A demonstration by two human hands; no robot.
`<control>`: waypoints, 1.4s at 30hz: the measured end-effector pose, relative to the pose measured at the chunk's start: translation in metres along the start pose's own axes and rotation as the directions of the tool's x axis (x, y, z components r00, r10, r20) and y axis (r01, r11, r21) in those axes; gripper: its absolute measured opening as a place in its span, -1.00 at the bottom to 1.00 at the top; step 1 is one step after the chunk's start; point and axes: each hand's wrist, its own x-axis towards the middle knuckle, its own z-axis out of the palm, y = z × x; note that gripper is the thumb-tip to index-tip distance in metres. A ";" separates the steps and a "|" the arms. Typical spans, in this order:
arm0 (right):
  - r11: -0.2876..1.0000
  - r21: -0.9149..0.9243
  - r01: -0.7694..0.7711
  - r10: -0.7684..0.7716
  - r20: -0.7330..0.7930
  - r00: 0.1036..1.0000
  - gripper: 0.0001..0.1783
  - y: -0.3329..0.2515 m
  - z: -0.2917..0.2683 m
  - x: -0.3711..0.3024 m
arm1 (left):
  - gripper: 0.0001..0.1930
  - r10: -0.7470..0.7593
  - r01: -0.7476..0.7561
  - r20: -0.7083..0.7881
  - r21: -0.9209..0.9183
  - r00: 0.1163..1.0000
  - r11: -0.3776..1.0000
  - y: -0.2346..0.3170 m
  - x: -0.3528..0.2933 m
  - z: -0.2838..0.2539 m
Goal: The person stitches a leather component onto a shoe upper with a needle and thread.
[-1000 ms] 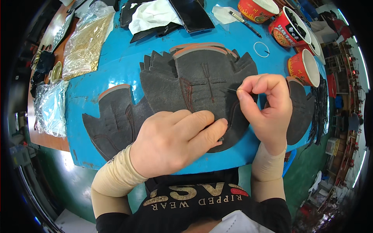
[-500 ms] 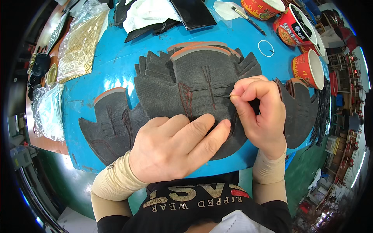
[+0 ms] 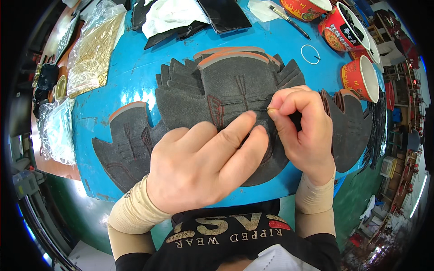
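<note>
A stack of dark grey shoe-upper pieces lies in front of me, fanned at both sides and edged in orange along the top. Dark stitched lines cross in the middle of the top piece, with red stitching to their left. My left hand rests on its lower part, fingers stretched out and holding nothing visible. Just right of the crossed lines, my right hand pinches the end of a thin dark strand between thumb and forefinger. The left fingers hide part of the piece.
More uppers lie at the left and right on the blue table. Red paper bowls, a pen and a white ring are at the far right. Black strands hang over the right edge.
My left hand has slid up the piece, its fingertips now nearer the crossed lines. My right hand keeps its pinch in nearly the same place.
</note>
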 end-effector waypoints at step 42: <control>0.842 0.515 0.159 0.011 -0.311 0.950 -0.80 -0.003 -0.006 -0.004 | -0.64 -0.340 0.278 0.013 -0.602 0.941 0.748 -0.003 -0.001 -0.017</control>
